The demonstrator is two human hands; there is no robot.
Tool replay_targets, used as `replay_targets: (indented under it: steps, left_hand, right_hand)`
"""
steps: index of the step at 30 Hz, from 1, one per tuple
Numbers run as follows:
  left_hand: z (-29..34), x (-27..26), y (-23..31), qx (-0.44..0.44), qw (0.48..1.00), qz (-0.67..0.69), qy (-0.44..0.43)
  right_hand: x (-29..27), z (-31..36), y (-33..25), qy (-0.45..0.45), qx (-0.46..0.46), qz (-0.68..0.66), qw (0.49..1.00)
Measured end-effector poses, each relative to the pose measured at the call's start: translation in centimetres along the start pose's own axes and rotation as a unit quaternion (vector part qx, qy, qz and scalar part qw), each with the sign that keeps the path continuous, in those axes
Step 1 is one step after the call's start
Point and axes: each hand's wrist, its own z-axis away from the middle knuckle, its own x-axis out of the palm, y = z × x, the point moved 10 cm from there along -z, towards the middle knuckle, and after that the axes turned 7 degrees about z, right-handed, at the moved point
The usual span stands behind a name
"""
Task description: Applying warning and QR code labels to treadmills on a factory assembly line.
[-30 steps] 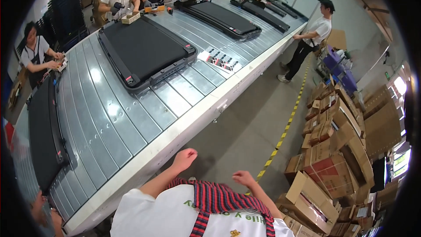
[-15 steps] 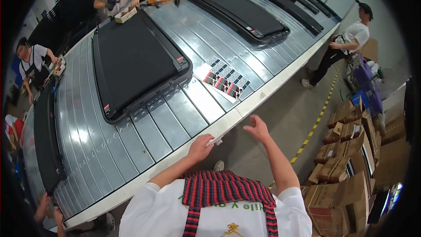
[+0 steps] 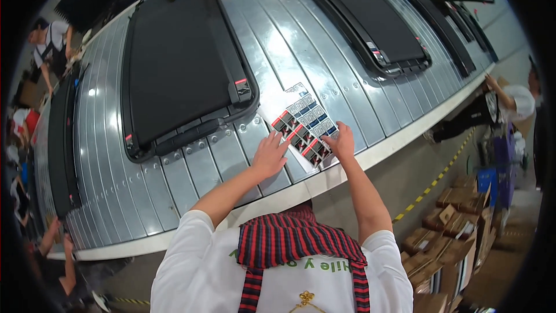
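Note:
On the metal slatted conveyor (image 3: 200, 174) in front of me lies a sheet of red-and-black labels (image 3: 300, 142), partly overlapped by a sheet of blue-and-white labels (image 3: 310, 110). Under them a white backing sheet shows at the lower edge. My left hand (image 3: 270, 155) rests with fingers spread at the left edge of the red-and-black labels. At the right corner of the blue-and-white sheet, my right hand (image 3: 343, 141) curls thumb and fingers around its edge. Left of the labels sits a large black framed panel (image 3: 179, 69) with small red-marked labels on its near corners.
More black panels lie on the conveyor, one at the far right (image 3: 370, 23) and one at the left (image 3: 61, 145). Cardboard boxes (image 3: 446, 220) are stacked on the floor to my right. One co-worker (image 3: 509, 101) stands at the right edge, another (image 3: 51, 46) at the far left.
Both my hands have moved from the conveyor's near rim forward onto the label sheets. My view has shifted closer, and the co-worker at right appears farther to the right.

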Motion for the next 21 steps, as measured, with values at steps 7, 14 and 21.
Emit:
replay_targets:
  steps: [7,14,21]
  left_hand:
    - [-2.3,4.6,1.7,-0.032,0.999,-0.015,0.015]
    - [-3.1,5.2,3.7,-0.060,0.998,0.006,0.017]
    - [-3.2,4.7,2.6,-0.046,0.996,0.077,0.027]
  right_hand:
    - [3.6,-3.0,0.1,-0.140,0.026,-0.162,0.976]
    - [1.4,-4.7,0.7,-0.088,-0.076,-0.094,0.989]
    - [1.7,-3.7,1.7,-0.114,-0.043,-0.101,0.987]
